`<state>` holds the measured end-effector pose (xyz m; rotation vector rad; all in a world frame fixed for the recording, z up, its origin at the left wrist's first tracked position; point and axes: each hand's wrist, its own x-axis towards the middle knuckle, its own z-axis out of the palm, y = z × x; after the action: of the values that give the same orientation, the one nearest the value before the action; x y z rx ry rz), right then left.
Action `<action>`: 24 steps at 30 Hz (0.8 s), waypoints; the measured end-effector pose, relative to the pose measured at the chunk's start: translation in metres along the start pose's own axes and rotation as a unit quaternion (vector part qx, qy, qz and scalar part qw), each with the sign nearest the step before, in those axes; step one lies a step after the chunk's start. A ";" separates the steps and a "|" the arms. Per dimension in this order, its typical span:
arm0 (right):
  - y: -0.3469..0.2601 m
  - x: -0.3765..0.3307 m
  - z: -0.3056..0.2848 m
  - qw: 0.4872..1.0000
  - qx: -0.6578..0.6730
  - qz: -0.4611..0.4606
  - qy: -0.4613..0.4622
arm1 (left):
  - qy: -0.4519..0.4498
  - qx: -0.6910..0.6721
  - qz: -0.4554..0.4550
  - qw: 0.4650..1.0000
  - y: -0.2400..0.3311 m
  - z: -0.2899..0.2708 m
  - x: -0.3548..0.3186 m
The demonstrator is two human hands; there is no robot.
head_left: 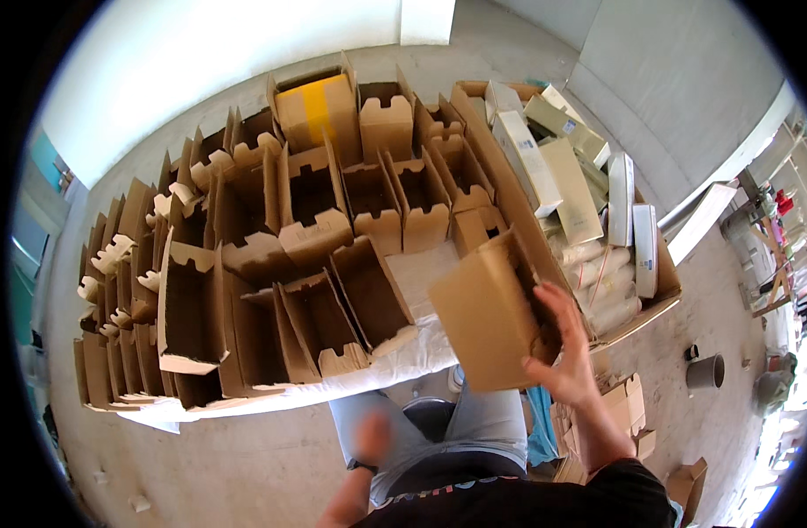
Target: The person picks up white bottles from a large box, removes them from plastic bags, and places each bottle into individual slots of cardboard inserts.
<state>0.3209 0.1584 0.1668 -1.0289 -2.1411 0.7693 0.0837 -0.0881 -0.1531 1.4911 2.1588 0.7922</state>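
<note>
My right hand [563, 345] grips a brown cardboard box [478, 312] by its right side, the thumb low and the fingers higher up. That box is tilted, with a plain side turned toward me and its dark opening facing right. It hangs at the right front of a table covered with white sheeting [425, 286]. My left hand [373, 437] is over my left thigh, apart from the boxes, its fingers smeared by motion. Open-topped cardboard boxes stand in rows across the table; the nearest to the held box is a narrow open box [372, 295].
Right of the rows, a large carton [672, 295] holds white and beige long boxes and wrapped rolls. One box at the back bears yellow tape [315, 110]. Flattened cardboard [628, 405] and a grey bucket [706, 372] are on the floor at right.
</note>
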 end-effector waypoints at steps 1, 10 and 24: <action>-0.003 0.015 -0.007 1.000 -0.002 -0.016 0.014 | 0.000 0.002 0.000 1.000 -0.001 0.000 0.002; 0.004 0.255 -0.001 0.983 -0.106 -0.092 0.116 | -0.045 0.050 0.003 0.998 -0.035 0.028 -0.005; 0.082 0.482 0.073 0.978 -0.196 0.051 0.044 | -0.034 -0.001 -0.097 0.995 -0.037 0.034 0.007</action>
<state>0.0659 0.5803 0.1995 -1.3554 -2.2258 0.3399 0.0755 -0.0839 -0.2030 1.2645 2.2090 0.6681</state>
